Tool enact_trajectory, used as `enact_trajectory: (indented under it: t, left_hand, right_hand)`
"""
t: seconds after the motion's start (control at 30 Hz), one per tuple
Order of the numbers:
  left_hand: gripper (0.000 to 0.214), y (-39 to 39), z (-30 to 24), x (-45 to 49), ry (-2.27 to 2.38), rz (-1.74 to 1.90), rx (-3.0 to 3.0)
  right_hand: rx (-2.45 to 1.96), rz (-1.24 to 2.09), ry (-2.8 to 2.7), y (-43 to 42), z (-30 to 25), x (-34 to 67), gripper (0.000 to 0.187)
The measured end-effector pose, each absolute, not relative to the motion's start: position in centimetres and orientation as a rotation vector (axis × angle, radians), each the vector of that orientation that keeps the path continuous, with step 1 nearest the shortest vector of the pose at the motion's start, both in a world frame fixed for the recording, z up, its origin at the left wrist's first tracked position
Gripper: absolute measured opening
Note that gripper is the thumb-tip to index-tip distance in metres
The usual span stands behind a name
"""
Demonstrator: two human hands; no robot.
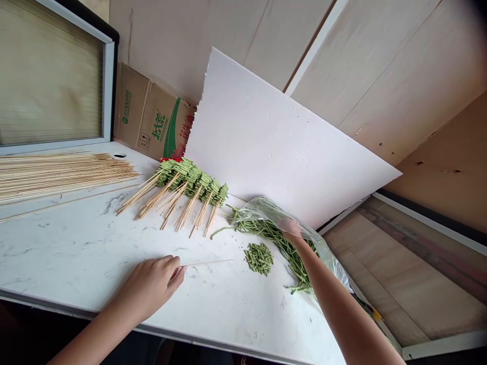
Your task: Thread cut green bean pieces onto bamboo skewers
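Note:
Pinched in my left hand (162, 279) is one thin wooden skewer (209, 262), its bare tip pointing right over the table. My right hand (289, 228) reaches to the clear plastic bag (323, 238), partly behind its film; the fingers are blurred and hidden. Long green beans (262, 228) lie in and under this bag, some sticking out at the left and front. A small heap of cut bean pieces (259, 259) sits between my two hands. Farther back, several skewers threaded with bean pieces (194, 180) are stacked in a row, bare stick ends toward me.
A large bundle of bare skewers (57, 175) lies at the left on the white marbled table (95, 243). Behind stand a cardboard box (152, 116) and a white board (274, 137) leaning on the wall. Framed glass panels (49, 76) border the left side and the right.

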State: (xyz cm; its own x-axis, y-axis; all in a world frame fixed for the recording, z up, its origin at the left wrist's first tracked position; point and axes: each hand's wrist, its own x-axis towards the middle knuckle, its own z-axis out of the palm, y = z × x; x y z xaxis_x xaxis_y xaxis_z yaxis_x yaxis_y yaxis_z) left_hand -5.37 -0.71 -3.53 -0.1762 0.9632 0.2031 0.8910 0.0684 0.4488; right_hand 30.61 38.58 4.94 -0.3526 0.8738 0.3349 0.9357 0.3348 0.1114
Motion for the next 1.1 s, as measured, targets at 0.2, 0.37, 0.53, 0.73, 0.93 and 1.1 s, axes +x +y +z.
enact_trajectory:
  t: [0.2, 0.37, 0.53, 0.73, 0.93, 1.1]
  left_hand:
    - [0.037, -0.8, -3.0, -5.3, 2.178, 0.735, 1.926]
    - [0.037, -0.7, -3.0, -5.3, 2.188, 0.745, 1.933]
    - [0.035, -0.6, -3.0, -5.4, 2.159, 0.836, 1.907]
    - [0.035, -0.7, -3.1, -5.4, 2.163, 0.792, 1.924]
    - [0.034, -0.8, -2.9, -5.4, 2.187, 0.764, 1.951]
    - [0.034, -0.8, -2.8, -5.5, 2.177, 0.784, 1.978]
  right_hand:
    - [-1.637, -0.366, -2.564, 37.8, 4.5, 30.9, 0.017]
    - [-1.491, -0.460, -2.630, 37.0, 4.1, 31.8, 0.025]
    - [-1.497, -0.578, -2.630, 35.8, 4.5, 32.3, 0.035]
    - [-1.657, -0.682, -2.627, 32.0, 4.5, 32.3, 0.038]
    - [-1.593, -0.546, -2.499, 27.9, 5.9, 32.7, 0.041]
    - [-1.385, -0.229, -2.256, 24.0, 10.4, 32.2, 0.052]
